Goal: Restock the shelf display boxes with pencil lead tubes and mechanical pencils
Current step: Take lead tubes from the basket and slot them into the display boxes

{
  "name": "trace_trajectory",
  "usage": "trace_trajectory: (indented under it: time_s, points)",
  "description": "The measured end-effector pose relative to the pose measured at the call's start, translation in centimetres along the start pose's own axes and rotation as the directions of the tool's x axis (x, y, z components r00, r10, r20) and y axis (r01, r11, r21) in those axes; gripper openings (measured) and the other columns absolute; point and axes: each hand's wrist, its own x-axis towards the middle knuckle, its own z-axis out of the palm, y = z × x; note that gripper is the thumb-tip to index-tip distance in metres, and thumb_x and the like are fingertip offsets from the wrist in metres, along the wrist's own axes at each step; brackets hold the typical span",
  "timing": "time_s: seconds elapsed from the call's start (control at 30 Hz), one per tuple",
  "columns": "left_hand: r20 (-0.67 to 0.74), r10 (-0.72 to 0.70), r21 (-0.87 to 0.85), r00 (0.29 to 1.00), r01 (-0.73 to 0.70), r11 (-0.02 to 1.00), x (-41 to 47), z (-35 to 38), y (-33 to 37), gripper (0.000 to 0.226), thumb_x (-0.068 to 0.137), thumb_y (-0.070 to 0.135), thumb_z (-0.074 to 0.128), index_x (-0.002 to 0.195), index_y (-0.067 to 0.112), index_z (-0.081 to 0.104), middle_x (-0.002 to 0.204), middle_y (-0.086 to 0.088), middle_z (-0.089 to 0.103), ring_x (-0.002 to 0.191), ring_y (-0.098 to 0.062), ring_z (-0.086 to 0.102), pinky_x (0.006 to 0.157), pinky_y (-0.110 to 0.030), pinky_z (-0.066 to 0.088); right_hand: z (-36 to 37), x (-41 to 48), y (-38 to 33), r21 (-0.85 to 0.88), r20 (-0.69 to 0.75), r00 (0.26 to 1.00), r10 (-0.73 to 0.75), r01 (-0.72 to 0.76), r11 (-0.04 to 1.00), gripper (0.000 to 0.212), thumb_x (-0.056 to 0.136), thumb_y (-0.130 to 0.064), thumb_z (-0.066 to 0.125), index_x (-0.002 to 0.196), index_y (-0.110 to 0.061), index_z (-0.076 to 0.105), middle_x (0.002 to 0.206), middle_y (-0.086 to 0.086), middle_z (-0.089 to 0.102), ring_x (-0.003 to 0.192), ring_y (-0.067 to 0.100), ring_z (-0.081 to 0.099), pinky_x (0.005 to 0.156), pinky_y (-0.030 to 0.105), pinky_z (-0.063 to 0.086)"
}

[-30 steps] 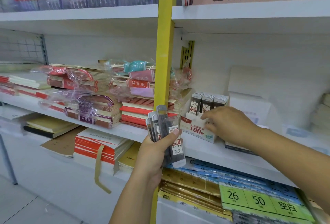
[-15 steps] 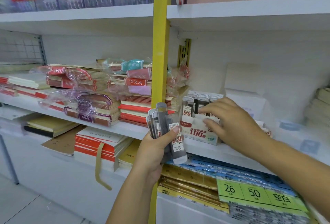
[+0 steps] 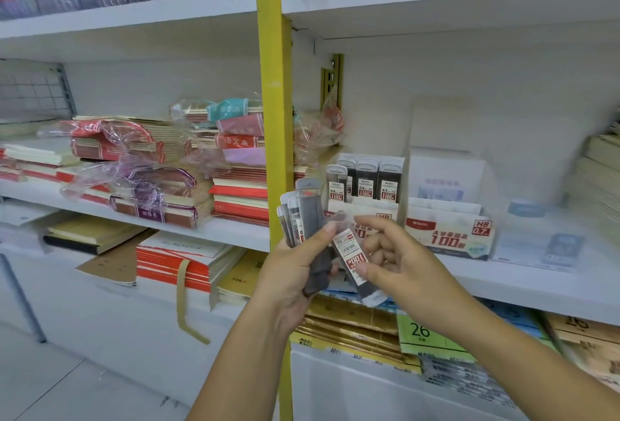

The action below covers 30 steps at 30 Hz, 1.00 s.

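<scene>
Item 1, far left: notebook stacks [image 3: 134,165], several in loose clear wrap, lay on the white shelf [image 3: 235,231]. A red-edged paper pile [image 3: 174,263] with a hanging tan strap sat on the level below.

Item 2: a yellow post [image 3: 273,101] stood upright and split the two shelf bays.

Item 3: the left hand [image 3: 292,276] was raised in front of the post. Its fingers were curled round a bundle of lead tubes [image 3: 303,216], with the thumb laid across the front. The tubes stood roughly upright, fanned out at the top.

Item 4: a single lead tube [image 3: 354,261] was tilted, with its red-and-white label facing the camera and its lower end pointing down and right. It was pinched by the right hand [image 3: 402,269] between thumb and fingertips. Its upper end lay just beside the left thumb; whether it touched the bundle could not be told.

Item 5: the 0.5 display box [image 3: 375,210] sat on the shelf behind the hands, just right of the post. Dark boxed tubes [image 3: 367,180] stood upright in rows towards its back.

Item 6: the HB 0.7 display box [image 3: 449,231] sat just beside the first, on its right; its contents could not be made out.

Item 7: a green price tag [image 3: 424,333] marked 26 lay below the shelf edge.
</scene>
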Motion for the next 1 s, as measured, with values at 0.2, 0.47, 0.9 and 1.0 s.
trace_trajectory:
  time_s: [0.2,0.47,0.9,1.0]
  points:
    - [-0.126,0.088,0.034,0.988,-0.084,0.996,-0.1,-0.3,-0.2,0.046,0.067,0.025,0.082,0.107,0.010,0.066,0.078,-0.008,0.072,0.047,-0.006,0.057,0.038,-0.014,0.040,-0.7,-0.6,0.4,0.240,-0.032,0.981,0.190,-0.177,0.955,0.023,0.093,-0.030,0.060,0.111,-0.043,0.056,0.100,-0.015,0.073,0.094,0.006,0.070,0.075,0.020,0.057]
    - [-0.155,0.114,-0.038,0.981,-0.121,0.992,0.1,-0.1,-0.5,0.055,0.072,0.027,0.079,0.121,0.006,0.064,0.068,-0.002,0.067,0.052,-0.005,0.061,0.038,-0.013,0.040,-1.0,-0.9,-0.5,0.393,-0.128,0.978,0.162,-0.100,0.914,0.033,0.093,-0.009,0.059,0.109,-0.037,0.066,0.091,-0.004,0.074,0.082,0.015,0.072,0.069,0.018,0.055]
    - [-0.200,0.075,0.175,0.977,-0.040,0.984,1.5,-1.5,0.4,0.017,0.093,0.036,0.067,0.096,0.020,0.062,0.064,0.001,0.058,0.055,-0.011,0.053,0.046,-0.019,0.043,-5.4,9.9,-6.5,-0.697,-0.078,0.900,-0.429,0.258,0.669,0.015,0.091,-0.027,0.062,0.100,-0.030,0.051,0.088,-0.007,0.068,0.078,0.010,0.064,0.066,0.033,0.055]
    - [-0.126,0.046,0.098,0.991,-0.033,0.995,1.6,-1.7,0.6,0.010,0.092,0.017,0.060,0.102,0.019,0.061,0.063,0.002,0.057,0.057,-0.009,0.054,0.057,-0.026,0.047,-5.3,12.2,-6.4,-0.692,-0.080,0.929,-0.362,0.210,0.691,0.014,0.090,-0.026,0.064,0.100,-0.030,0.056,0.091,-0.004,0.068,0.080,0.013,0.063,0.069,0.032,0.053]
